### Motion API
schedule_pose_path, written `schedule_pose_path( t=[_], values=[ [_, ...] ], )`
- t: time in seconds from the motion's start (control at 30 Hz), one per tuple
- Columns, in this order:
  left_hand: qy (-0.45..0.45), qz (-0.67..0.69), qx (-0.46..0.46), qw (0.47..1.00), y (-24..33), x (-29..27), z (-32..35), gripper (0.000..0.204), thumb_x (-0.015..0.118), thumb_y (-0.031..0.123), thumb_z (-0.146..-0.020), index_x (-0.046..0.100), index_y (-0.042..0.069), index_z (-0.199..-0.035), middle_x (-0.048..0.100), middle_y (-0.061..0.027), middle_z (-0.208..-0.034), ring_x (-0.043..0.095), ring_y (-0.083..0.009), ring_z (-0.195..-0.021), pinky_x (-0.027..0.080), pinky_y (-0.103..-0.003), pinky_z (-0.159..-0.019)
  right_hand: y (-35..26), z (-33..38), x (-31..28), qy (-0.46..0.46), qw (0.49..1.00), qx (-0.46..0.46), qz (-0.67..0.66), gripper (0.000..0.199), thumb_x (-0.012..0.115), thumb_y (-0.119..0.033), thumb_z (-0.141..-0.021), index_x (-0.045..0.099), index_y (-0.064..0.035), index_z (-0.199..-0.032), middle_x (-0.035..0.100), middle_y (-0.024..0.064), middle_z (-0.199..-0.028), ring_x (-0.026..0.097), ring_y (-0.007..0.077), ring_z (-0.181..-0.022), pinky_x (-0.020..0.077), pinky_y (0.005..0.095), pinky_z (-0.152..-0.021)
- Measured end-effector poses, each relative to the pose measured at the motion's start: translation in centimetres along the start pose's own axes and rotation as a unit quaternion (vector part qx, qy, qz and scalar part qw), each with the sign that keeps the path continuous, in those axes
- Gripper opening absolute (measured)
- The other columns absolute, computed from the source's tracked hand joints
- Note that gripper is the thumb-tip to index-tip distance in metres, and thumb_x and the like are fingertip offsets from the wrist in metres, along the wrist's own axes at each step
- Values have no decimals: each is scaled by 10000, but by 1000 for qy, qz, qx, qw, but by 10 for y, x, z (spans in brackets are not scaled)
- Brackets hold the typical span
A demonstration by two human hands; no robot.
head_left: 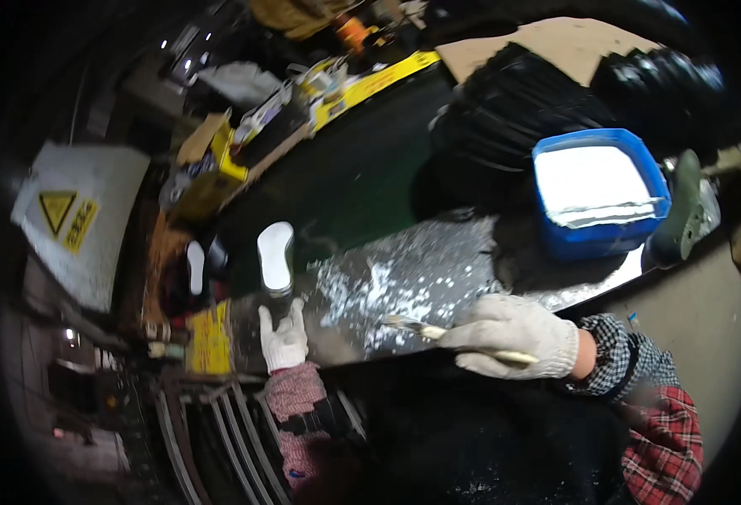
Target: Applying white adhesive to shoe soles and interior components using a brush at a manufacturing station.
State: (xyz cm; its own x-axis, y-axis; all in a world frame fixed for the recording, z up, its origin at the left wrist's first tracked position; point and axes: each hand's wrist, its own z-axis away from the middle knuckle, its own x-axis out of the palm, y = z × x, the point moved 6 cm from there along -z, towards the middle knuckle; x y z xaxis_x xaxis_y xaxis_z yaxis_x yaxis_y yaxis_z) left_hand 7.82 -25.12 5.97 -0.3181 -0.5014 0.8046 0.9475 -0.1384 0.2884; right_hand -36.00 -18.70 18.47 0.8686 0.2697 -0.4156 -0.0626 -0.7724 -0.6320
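In my right hand (509, 337), gloved in white knit, is a paintbrush (431, 331) with a pale wooden handle. Its bristles point left, over the white-spattered part of the dark work surface (362, 295). My left hand (284, 338), gloved too, has thumb and finger spread just below the heel end of a dark shoe or boot; whether it touches is unclear. The white sole (275, 255) of that footwear faces up. Farther left lies a second, smaller-looking white sole (195, 268). At the right stands a blue tub (593, 240) of white liquid, coated along its near rim.
Black ribbed piles (517, 109) lie behind the tub, and a dark green clog (686, 206) is beside it. A yellow-edged barrier (379, 82) with clutter bounds the far side. A grey cabinet (84, 223) with a yellow warning sign stands left. Metal bars (227, 438) are below the table edge.
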Motion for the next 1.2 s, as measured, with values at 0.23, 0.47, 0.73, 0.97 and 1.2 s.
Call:
schedule_pose_path(
  t=[0.23, 0.47, 0.73, 0.97, 1.2],
  values=[
    [-318, -314, -57, 893, -200, 162, -76, 140, 432, 256, -988, 480, 130, -1027, 496, -94, -983, 492, -272, -956, 388, -473, -1010, 12, 72, -48, 85, 991, 103, 19, 264, 732, -149, -838, 669, -73, -1083, 653, 104, -876, 633, 293, -770, 520, 374, -674],
    [-218, -252, -108, 937, -307, 207, -108, 410, 505, 365, -1011, 563, 31, -1243, 639, -122, -1206, 607, -311, -1116, 513, -475, -947, -7, 86, -47, 42, 989, 132, 45, 269, 738, -143, -828, 673, -80, -1081, 653, 106, -865, 633, 298, -755, 513, 382, -659],
    [-226, -480, 473, 703, -111, 226, 50, 205, 661, 89, -933, 601, -17, -1098, 637, -33, -975, 586, -105, -879, 492, -245, -821, -11, 77, -26, 12, 986, 165, 18, 241, 715, -50, -820, 684, -55, -1059, 646, 109, -868, 643, 279, -772, 517, 365, -689],
    [-97, -925, 266, 255, -16, 97, 113, 224, 706, 168, -838, 666, 25, -1006, 664, -109, -936, 643, -256, -867, 504, -329, -795, 27, 9, 34, -23, 984, 176, 30, 268, 693, -119, -852, 651, -58, -1110, 687, 148, -938, 675, 318, -831, 539, 375, -728],
    [20, -756, 437, 487, 33, 53, 129, 354, 697, 119, -867, 610, -3, -1188, 645, -100, -1113, 601, -213, -1057, 454, -312, -953, 43, -41, 53, -96, 968, 177, 147, 250, 665, -81, -816, 654, -40, -1062, 677, 141, -904, 670, 336, -795, 551, 388, -720]
  ],
)
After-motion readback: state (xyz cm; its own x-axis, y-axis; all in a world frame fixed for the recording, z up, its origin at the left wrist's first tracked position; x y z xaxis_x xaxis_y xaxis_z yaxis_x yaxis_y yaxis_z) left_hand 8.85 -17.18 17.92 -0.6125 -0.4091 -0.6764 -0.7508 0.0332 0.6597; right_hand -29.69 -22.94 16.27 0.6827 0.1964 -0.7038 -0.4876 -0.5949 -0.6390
